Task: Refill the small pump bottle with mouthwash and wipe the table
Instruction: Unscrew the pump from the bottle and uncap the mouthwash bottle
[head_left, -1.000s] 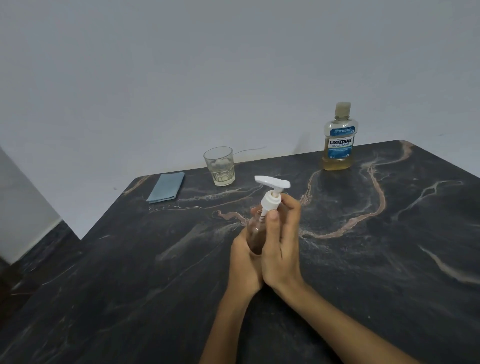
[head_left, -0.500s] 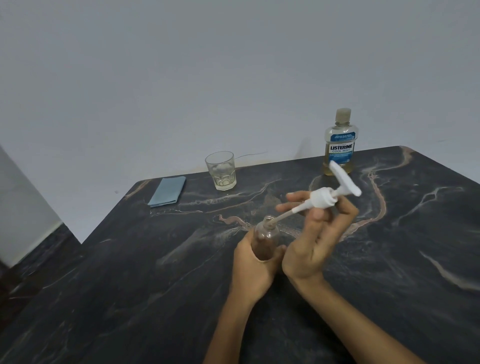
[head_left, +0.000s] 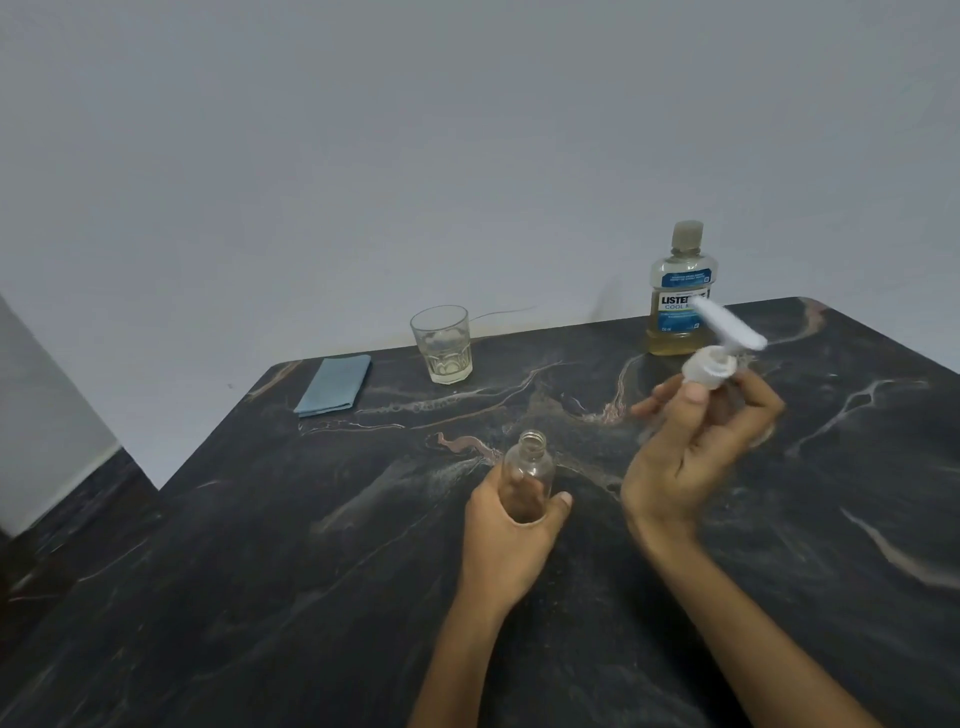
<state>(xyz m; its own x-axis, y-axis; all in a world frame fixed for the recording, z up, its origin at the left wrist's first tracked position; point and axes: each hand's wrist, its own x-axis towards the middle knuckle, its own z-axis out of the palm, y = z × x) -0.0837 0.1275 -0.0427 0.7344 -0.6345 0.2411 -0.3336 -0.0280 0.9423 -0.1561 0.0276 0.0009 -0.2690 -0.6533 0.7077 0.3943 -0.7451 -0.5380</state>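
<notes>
Two bare hands over a dark marbled table (head_left: 260, 597), left hand (head_left: 511, 525) wrapped around small clear uncapped pump bottle (head_left: 530, 473), right hand (head_left: 685, 457) pinching blurred white pump head (head_left: 719, 353), beyond them folded blue cloth (head_left: 335, 384), clear glass tumbler (head_left: 442, 344), capped yellow mouthwash bottle (head_left: 678, 291) by the wall.

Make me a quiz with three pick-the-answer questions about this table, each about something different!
1. Where is the blue cloth?
A. by the far left table edge
B. under the glass
C. in a hand

2. How many drinking glasses are on the table?
A. one
B. two
C. three

3. The small bottle is
A. capped
B. open
C. lying flat

Answers:
1 A, the cloth lies folded left of the glass.
2 A, only one stands there.
3 B, the right hand holds the pump top away while the left hand holds the bottle upright.
</notes>
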